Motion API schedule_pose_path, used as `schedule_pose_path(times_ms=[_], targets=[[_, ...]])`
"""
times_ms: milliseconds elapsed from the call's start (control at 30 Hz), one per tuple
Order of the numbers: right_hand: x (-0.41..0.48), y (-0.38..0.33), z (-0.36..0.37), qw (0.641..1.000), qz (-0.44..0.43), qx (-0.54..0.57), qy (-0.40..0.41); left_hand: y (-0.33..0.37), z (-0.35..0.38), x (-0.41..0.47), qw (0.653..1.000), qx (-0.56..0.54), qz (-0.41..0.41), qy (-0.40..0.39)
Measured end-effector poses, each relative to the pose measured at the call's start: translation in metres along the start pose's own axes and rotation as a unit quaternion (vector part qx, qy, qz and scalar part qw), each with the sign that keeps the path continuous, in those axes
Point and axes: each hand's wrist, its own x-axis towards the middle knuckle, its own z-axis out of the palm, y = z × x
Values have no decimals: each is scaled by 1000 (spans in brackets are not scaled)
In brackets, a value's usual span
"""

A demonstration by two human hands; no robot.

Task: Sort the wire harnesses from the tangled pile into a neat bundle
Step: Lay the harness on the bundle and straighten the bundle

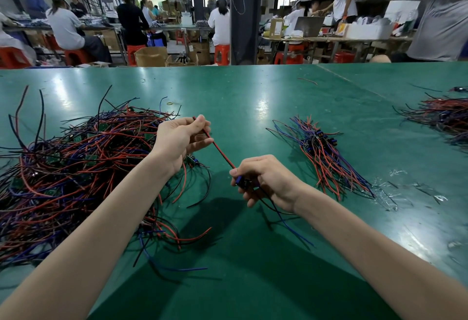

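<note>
2 hands hold 1 wire harness (222, 153) taut above the green table (253, 91): the left hand (181, 140) pinches the far end of its red-and-black wires between thumb and forefinger, while the nearer right hand (263, 183) curls its fingers round the blue connector (239, 180), with loose blue and black wires hanging below. To the left sprawls the tangled pile (76, 167); the sorted bundle (326, 157) lies to the right, well apart from it, and another heap (445, 117) sits at the far right edge.

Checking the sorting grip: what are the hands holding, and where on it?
One wire harness, stretched between them: the left hand pinches its red wire near the free end, the right hand grips its blue connector.
</note>
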Motion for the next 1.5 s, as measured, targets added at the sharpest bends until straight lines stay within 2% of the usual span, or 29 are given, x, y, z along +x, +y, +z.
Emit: schedule_pose_path(times_ms=[133, 233, 300, 367, 433, 467, 500, 533, 567, 633, 667, 700, 833, 1000, 1100, 1200, 1267, 1333, 1500], targets=[[0, 1, 0, 1000, 0, 2, -2, -5, -3, 3, 997, 57, 52, 22], [0, 2, 0, 1000, 2, 1, -5, -10, -2, 2, 977, 160, 132, 45], [0, 3, 1, 1000, 6, -2, -9, -12, -2, -1, 928, 282, 235, 69], [0, 3, 1, 1000, 9, -2, -10, -10, -2, -4, 851, 387, 347, 76], [0, 3, 1, 1000, 10, -2, -11, -8, -2, -6, 783, 456, 418, 68], [0, 3, 1, 1000, 10, -2, -12, -7, -2, -7, 763, 476, 433, 66], [0, 3, 1, 1000, 9, -3, -13, -7, -2, -9, 759, 480, 435, 65], [-1, 4, 1, 1000, 9, -2, -14, -6, -1, -10, 776, 464, 422, 66], [-1, 4, 1, 1000, 8, -1, -14, -5, 1, -11, 820, 418, 384, 68], [0, 4, 1, 1000, 5, 0, -10, 2, 6, -10, 930, 254, 258, 63], [0, 3, 0, 1000, 3, 1, -7, 6, 7, -10, 964, 169, 198, 58], [1, 3, -2, 1000, 1, 1, -4, 8, 8, -10, 980, 117, 154, 53], [3, 4, -7, 1000, 2, -4, 1, 11, 7, -11, 997, 35, 65, 34], [5, 6, -13, 1000, -1, -13, 15, 14, 8, -7, 997, -60, -46, 13], [6, 6, -13, 999, -13, -36, 11, 18, 6, -6, 972, -171, -160, -28], [6, 6, -13, 999, -24, -48, 4, 17, 4, -7, 941, -258, -215, -42], [6, 6, -13, 998, -26, -52, 0, 15, 3, -6, 943, -256, -209, -42], [6, 7, -12, 998, -27, -53, -4, 14, 3, -4, 962, -209, -172, -32], [4, 5, -10, 998, -40, -43, -28, 12, 2, -2, 998, -62, -6, 13]])
